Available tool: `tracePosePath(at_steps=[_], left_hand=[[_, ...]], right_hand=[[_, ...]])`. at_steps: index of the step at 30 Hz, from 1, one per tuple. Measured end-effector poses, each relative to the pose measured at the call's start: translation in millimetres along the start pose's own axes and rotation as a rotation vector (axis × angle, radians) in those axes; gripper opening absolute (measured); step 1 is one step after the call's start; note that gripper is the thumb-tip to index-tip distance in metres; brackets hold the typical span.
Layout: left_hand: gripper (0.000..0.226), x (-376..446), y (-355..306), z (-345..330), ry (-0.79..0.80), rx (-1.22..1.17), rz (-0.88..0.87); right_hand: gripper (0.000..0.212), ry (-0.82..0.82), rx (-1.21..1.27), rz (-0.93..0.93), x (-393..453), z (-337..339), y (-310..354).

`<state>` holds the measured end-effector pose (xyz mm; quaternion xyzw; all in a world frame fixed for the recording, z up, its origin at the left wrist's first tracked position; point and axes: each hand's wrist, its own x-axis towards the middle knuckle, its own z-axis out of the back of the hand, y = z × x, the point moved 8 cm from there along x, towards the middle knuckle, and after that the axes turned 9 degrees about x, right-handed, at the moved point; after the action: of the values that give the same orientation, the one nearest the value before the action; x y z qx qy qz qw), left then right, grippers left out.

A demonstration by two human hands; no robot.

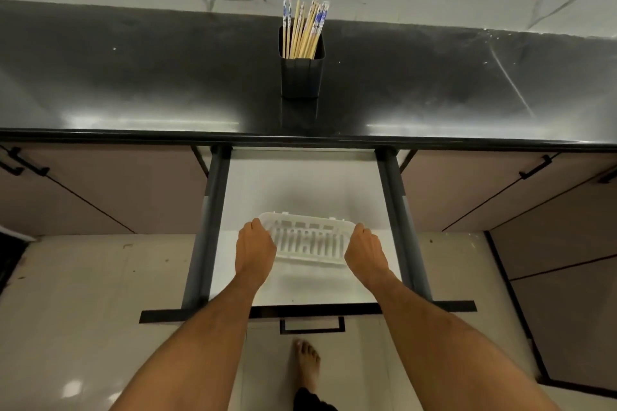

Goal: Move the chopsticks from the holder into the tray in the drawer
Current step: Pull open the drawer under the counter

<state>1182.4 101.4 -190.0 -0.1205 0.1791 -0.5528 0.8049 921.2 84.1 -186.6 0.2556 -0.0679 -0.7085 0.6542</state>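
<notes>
Several wooden chopsticks [304,28] with blue-and-white tops stand upright in a dark square holder [302,77] on the black countertop, near the back wall. Below the counter a white-lined drawer [300,183] is pulled fully out. A white slotted plastic tray [309,238] sits inside it, towards the front. My left hand [254,248] grips the tray's left end and my right hand [365,250] grips its right end. The tray holds nothing.
The black countertop [133,83] spans the view, with a marble wall behind. Dark drawer rails [208,227] flank the drawer, and its front with a black handle [312,325] is nearest me. Closed cabinet doors stand on both sides. My bare foot [307,367] rests on the tiled floor.
</notes>
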Motion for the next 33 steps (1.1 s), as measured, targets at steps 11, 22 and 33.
tracePosePath(at_steps=[11, 22, 33], left_hand=[[0.019, 14, 28, -31, 0.114, -0.005, 0.174], [0.021, 7, 29, -30, 0.147, -0.025, 0.226], [0.034, 57, -56, 51, -0.062, 0.227, -0.115]], right_hand=[[0.035, 0.063, 0.086, -0.045, 24, -17, -13], [0.035, 0.097, 0.114, -0.055, 25, -12, -10], [0.045, -0.168, -0.129, 0.259, 66, 73, 48]])
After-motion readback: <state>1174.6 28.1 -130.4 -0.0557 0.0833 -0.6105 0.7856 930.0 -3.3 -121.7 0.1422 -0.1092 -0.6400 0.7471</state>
